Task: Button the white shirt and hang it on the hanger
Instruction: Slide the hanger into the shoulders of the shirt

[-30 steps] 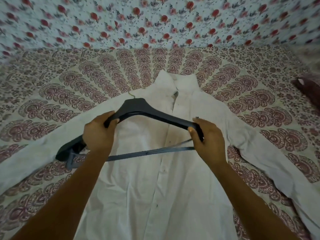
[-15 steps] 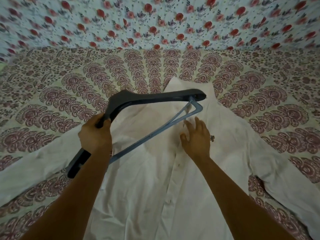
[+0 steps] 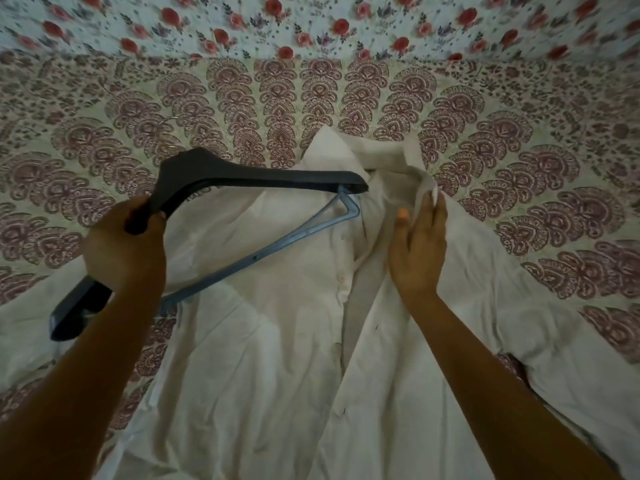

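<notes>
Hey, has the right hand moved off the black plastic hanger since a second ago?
Yes. The right hand left the black plastic hanger and moved up the white button-up shirt to its collar, holding fabric right of the buttons.

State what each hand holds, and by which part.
The left hand grips the hanger by one shoulder arm, below its neck. The right hand pinches the white shirt by its open front edge, just under the collar.
</notes>
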Motion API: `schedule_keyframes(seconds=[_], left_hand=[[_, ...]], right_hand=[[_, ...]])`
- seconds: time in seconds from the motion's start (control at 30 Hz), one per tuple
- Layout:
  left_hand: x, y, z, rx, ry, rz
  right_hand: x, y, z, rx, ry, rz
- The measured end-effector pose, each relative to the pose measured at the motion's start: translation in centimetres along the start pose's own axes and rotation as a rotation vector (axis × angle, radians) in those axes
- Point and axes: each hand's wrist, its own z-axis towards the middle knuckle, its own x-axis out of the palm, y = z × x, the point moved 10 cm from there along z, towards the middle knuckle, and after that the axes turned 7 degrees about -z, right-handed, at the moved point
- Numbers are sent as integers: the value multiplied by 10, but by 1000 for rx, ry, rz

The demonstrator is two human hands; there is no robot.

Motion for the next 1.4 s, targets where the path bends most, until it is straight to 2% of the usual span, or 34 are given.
schedule_keyframes(seconds=[0.07,0.2,0.27,0.43,0.53,0.67,0.73,0.83,0.97,1.03,1.17,1.27,1.4], left_hand=[[11,-6,-4,30,31,8],[49,-36,-25,100,129,-16],[72,-57,-36,154,189,-41],[131,-109,-62,283,313,-54],[151,-121,-65,280,342,-55],[166,-127,-64,315,425,-116],[173,-130,-65,324,454,-143],[186,-135,-68,332,502,-181],[204,-149,-76,415,594,-215],[196,-155,-85,505,559,-226],[136,-143,-120,686,232,-222],[124,-104,-155,627,292,-202],[158,-61,-166,539,439,92]], right_hand=[[-7,3,3,-21,19,69],[0,34,-2,-213,153,110],[6,48,-7,-287,183,81],[17,56,-3,-345,180,-78],[6,47,9,-347,111,-99],[-36,17,37,-245,-173,-105],[-31,0,52,-206,-93,-203],[-6,-14,63,-256,114,-333],[-14,-18,77,-248,13,-274],[-18,-23,79,-226,-14,-216],[-20,-25,80,-216,-10,-170],[-25,-27,86,-185,-16,-159],[-27,-29,88,-169,-5,-165]])
